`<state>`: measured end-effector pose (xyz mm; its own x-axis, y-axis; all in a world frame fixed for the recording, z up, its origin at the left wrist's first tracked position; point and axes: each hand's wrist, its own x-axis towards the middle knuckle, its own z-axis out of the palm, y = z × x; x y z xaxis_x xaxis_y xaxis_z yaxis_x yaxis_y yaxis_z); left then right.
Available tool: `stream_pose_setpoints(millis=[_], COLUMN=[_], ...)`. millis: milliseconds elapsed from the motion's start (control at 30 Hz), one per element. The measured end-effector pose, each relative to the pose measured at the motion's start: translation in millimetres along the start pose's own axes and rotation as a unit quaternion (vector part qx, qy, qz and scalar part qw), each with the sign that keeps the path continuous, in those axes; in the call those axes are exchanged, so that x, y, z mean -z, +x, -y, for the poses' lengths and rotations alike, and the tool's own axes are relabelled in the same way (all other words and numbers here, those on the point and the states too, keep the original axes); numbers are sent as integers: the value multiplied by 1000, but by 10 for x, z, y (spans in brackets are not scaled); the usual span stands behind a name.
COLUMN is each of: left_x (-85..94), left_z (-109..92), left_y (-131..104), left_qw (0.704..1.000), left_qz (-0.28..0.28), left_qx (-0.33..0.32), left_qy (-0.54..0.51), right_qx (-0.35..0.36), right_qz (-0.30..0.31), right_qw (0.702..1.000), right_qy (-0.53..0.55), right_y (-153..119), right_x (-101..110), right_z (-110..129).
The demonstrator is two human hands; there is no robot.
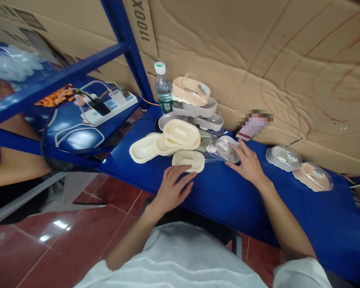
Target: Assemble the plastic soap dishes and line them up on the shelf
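Against the cardboard wall point(258, 60), a small card point(253, 124) is blurred past reading; the clear lid point(228, 149) half hides under the right hand point(247, 164); the print near the wall's top is cut off by the edge

Water bottle point(164, 89): upright at the back edge of the blue table point(228, 196), by the blue frame post point(129, 44).
Power strip point(109, 105): on the lower shelf, left of the table, plugs inserted.
Cardboard wall point(258, 52): behind the back edge, red curved lines drawn on it.
Floor point(63, 236): red tiles, glossy.
Two assembled cases point(300, 168): near the right back edge, side by side.
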<state>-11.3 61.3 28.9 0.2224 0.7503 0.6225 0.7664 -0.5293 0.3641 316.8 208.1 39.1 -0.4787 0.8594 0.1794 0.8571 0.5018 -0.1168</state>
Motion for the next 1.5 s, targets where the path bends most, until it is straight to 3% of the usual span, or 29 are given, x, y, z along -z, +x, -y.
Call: stream_pose_setpoints(millis=[133, 333, 433, 667, 767, 867, 967, 1067, 1233, 1333, 1400, 1500], left_x=[-214, -514, -566, -516, -399, -194, -11, 14, -292, -475, -533, -513], left_z=[-167, -151, -156, -153, -53, 90, 135, -29, -507, -638, -638, -580], left_y=[108, 375, 394, 395, 401, 351, 236, 80, -97, -88, -63, -59], left_qw=[999, 993, 989, 986, 993, 999, 999, 1000, 989, 981, 976, 971], left_qz=[20, 73, 103, 139, 93, 22, -21, -3, 106, 160, 185, 203], left_qx=[-39, -38, -32, -52, -61, -24, 13, 11, -58, -76, -92, -107], left_qy=[-21, 85, 106, 75, 23, 13, 26, -8, -86, -72, -68, -64], right_qx=[26, 96, 71, -73, -103, -102, -76, -41, -2, 51, 53, -16], right_qz=[-43, -93, -116, -177, -143, -101, -76, -55, 29, 79, 60, 0], right_qw=[999, 988, 989, 975, 972, 974, 982, 986, 984, 973, 970, 986], right_qy=[-16, -78, -53, 112, 154, 174, 158, 154, 175, 210, 229, 166], right_y=[-70, -415, -616, -1278, -1550, -1690, -1666, -1560, -1449, -1271, -1021, -614], right_x=[29, 184, 202, 89, 27, -15, -20, 32, 253, 408, 443, 325], right_z=[123, 325, 284, 241, 329, 343, 231, 74, 62, 112, 63, -125])
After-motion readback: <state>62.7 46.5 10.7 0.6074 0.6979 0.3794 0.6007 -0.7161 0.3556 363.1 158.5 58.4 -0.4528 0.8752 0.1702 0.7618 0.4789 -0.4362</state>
